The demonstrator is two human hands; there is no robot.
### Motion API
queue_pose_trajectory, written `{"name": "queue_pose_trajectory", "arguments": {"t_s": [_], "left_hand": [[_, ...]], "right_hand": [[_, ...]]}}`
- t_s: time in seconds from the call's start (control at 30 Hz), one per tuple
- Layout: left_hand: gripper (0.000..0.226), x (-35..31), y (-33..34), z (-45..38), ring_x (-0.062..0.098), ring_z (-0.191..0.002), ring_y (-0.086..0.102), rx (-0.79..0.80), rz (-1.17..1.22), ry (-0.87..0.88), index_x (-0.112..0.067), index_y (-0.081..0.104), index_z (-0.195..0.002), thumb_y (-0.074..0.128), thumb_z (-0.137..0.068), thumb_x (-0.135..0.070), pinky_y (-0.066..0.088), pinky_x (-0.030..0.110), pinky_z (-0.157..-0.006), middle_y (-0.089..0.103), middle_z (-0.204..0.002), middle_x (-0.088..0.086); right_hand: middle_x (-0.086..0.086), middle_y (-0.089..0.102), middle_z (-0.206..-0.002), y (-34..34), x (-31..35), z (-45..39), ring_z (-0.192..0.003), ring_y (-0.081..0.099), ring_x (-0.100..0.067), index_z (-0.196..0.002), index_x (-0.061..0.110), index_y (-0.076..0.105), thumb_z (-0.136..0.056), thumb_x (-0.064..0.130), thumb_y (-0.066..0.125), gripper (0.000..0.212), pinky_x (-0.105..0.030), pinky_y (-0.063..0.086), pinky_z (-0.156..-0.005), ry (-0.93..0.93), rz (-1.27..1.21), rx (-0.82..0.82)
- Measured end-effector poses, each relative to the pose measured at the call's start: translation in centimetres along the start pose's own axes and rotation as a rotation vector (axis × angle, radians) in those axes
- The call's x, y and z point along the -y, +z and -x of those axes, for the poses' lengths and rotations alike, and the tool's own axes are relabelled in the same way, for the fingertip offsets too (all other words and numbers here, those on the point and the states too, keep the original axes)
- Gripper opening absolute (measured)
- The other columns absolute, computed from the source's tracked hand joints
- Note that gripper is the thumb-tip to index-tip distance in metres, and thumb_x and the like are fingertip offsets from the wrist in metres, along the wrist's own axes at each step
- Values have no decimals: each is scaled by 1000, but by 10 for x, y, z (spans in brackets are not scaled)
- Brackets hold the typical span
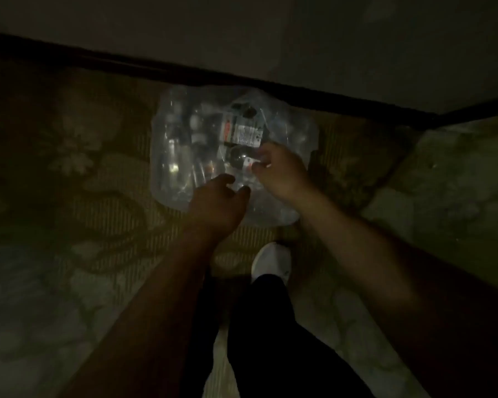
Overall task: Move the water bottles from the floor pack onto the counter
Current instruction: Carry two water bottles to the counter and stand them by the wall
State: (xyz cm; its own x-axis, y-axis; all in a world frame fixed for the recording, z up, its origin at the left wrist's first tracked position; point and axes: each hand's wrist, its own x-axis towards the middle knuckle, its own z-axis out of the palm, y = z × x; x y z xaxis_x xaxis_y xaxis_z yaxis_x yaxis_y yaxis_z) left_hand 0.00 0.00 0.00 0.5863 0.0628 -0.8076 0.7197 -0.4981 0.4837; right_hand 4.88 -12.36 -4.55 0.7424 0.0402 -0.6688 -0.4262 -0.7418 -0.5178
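Because the scene is lit so dimly, much of it is reduced to murky shapes, and only the middle is picked out clearly. A clear plastic shrink-wrapped pack of water bottles (227, 156) is seen lying on a patterned, ribbed floor rug (104, 214), close against a dark baseboard strip (242, 81) below a plain wall (357, 38). Individual bottles inside the wrap are hard to count; a white printed label (246, 135) and a few glints are all that can be made out. The right hand (279, 170) is held over the pack's middle with fingers curled, apparently pinching something small at the wrap or a bottle top, though what is gripped cannot be told. The left hand (217, 202) is placed at the pack's near edge, fingers loosely spread and relaxed. Below, a white shoe (272, 262) and a dark trouser leg (270, 340) are visible, the leg cut off by the lower edge.
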Motion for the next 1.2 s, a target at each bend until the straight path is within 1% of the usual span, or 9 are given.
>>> {"name": "queue_pose_trajectory", "arguments": {"t_s": [0.13, 0.27, 0.47, 0.63, 0.73, 0.9, 1.07, 1.13, 1.2], "left_hand": [[40, 4, 6, -32, 31, -105, 67, -3, 66, 2, -12, 58, -131, 54, -98, -33, 55, 41, -89, 68, -120, 11], [17, 6, 6, -68, 20, -70, 65, 69, 255, -96, -15, 65, -82, 54, -95, -18, 39, 14, -37, 65, -83, 3], [13, 16, 6, -93, 21, -75, 62, 67, 144, -93, -9, 67, -85, 60, -89, -19, 36, 23, -52, 65, -87, 6], [23, 23, 9, -92, 26, -80, 61, 45, 158, -85, -4, 69, -96, 55, -93, -22, 37, 24, -56, 69, -98, 13], [19, 23, 12, -85, 28, -84, 61, 40, 189, -98, -11, 67, -84, 54, -92, -21, 39, 26, -58, 68, -97, 15], [11, 14, 14, -70, 39, -103, 66, -32, 314, -53, -24, 63, -76, 58, -86, -25, 53, 46, -86, 70, -106, 17], [48, 9, 6, -56, 24, -112, 60, -27, 220, 36, -14, 52, -137, 61, -90, -24, 50, 35, -96, 61, -124, 2], [58, 13, 3, -40, 16, -112, 53, -16, 99, 117, -15, 42, -145, 64, -91, -22, 43, 24, -87, 52, -123, -4], [69, 20, 5, -28, 20, -120, 53, -80, 52, 218, -13, 44, -143, 69, -83, -35, 45, 31, -96, 54, -134, 4]], "right_hand": [[-12, 59, -127, 16, -3, -45, -114, 58, -27, -128, 11, 55, -94, 21, 58, 35, -31, 47, -89, -66, 173, 42], [-14, 43, -141, 43, -10, -74, -126, 46, -32, -132, 14, 50, -91, 21, 63, 43, -45, 43, -101, -122, 628, 55], [-14, 41, -141, 70, -18, -73, -132, 36, -36, -137, 16, 45, -94, 33, 53, 47, -52, 38, -103, -158, 950, 1], [-10, 51, -135, 75, -22, -73, -129, 43, -34, -132, 15, 48, -95, 35, 52, 42, -46, 41, -97, -164, 881, -11], [-9, 55, -132, 59, -21, -71, -126, 47, -33, -125, 16, 54, -87, 28, 67, 42, -46, 45, -96, -186, 822, 17], [-5, 57, -131, 33, -24, -51, -122, 53, -29, -129, 21, 53, -85, 29, 68, 47, -40, 48, -93, -263, 650, -153], [-4, 57, -136, 9, -23, -18, -125, 53, -23, -137, 19, 50, -81, 39, 72, 63, -40, 47, -101, -297, 220, -226], [-8, 56, -137, 3, -7, 2, -127, 52, -23, -140, 12, 48, -81, 40, 72, 69, -36, 44, -104, -361, 131, -290], [-8, 59, -132, 3, 15, 23, -122, 55, -22, -135, 11, 53, -80, 42, 72, 66, -33, 46, -100, -433, 84, -341]]}}
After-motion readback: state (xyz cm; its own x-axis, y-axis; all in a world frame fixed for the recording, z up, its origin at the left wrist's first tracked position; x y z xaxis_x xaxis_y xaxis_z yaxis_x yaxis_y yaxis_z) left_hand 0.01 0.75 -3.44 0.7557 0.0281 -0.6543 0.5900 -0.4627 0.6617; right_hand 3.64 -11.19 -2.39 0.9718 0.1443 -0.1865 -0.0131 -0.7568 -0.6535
